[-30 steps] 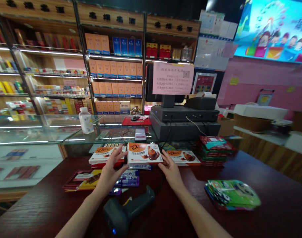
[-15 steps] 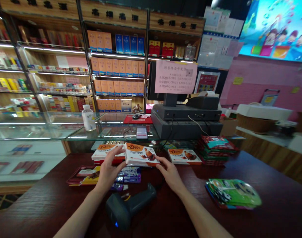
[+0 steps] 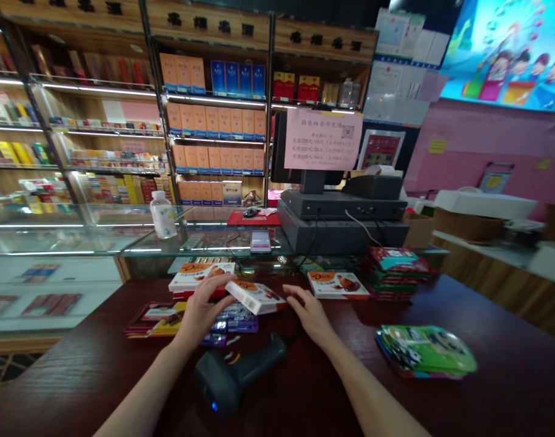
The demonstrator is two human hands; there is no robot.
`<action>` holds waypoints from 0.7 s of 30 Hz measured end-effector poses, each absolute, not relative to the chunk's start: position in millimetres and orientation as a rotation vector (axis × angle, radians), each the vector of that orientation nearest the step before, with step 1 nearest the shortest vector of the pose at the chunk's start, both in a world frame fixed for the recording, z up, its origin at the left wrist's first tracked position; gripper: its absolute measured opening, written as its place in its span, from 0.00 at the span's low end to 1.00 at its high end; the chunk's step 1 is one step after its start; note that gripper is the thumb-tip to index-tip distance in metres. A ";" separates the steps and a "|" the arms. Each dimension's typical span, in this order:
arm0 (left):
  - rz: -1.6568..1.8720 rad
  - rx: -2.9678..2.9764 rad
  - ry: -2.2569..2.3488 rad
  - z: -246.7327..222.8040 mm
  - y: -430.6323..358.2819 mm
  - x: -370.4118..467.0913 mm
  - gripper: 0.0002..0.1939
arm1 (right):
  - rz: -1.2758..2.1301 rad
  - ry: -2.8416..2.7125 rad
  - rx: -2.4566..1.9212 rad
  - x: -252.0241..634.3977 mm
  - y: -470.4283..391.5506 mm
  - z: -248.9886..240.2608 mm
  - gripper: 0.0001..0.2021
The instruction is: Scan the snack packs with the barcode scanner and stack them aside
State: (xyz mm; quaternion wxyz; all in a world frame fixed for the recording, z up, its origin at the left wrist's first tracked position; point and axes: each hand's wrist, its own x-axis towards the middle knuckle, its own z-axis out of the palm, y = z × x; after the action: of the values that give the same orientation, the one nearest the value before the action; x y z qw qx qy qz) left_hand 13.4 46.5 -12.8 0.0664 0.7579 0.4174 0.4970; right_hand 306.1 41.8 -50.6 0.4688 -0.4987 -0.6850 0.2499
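Observation:
My left hand grips the left end of a white and orange Dove chocolate box between thumb and fingers. The box is tilted, its white side with a barcode facing me. Just off its right end, my right hand has its fingers apart and holds nothing. Behind my left hand lie stacked Dove boxes, partly hidden by it. Purple-wrapped bars and yellow and red packs lie around that hand. A dark barcode scanner rests on the table between my forearms, a blue light on its head.
Another Dove box lies right of my hands, beside a stack of red and green packs. Green panda packs lie at the right. Behind stand a cash register, a glass counter and a bottle.
The box has tipped from showing its printed top to showing its barcode side. My right hand has let go of its right end, while my left hand keeps hold.

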 end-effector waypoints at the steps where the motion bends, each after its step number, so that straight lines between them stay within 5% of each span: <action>1: 1.495 2.323 1.258 -13.3 47.1 14.3 0.20 | 0.625 -1.660 -1.210 306.3 43.1 -51.5 0.18; 11: 1.613 2.493 1.373 -18.5 51.8 14.9 0.16 | 0.356 -1.627 -1.134 303.6 30.4 -35.8 0.17; 21: 1.644 2.537 1.471 -21.6 55.4 11.6 0.13 | 0.234 -2.285 -0.851 277.4 -15.7 -5.3 0.15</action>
State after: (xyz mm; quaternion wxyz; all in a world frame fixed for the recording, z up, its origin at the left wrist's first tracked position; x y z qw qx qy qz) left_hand 11.6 55.4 -21.6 -0.1100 0.7501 0.4347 0.4860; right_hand 277.4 -15.7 -5.3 0.3394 -0.3268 -0.8775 0.0898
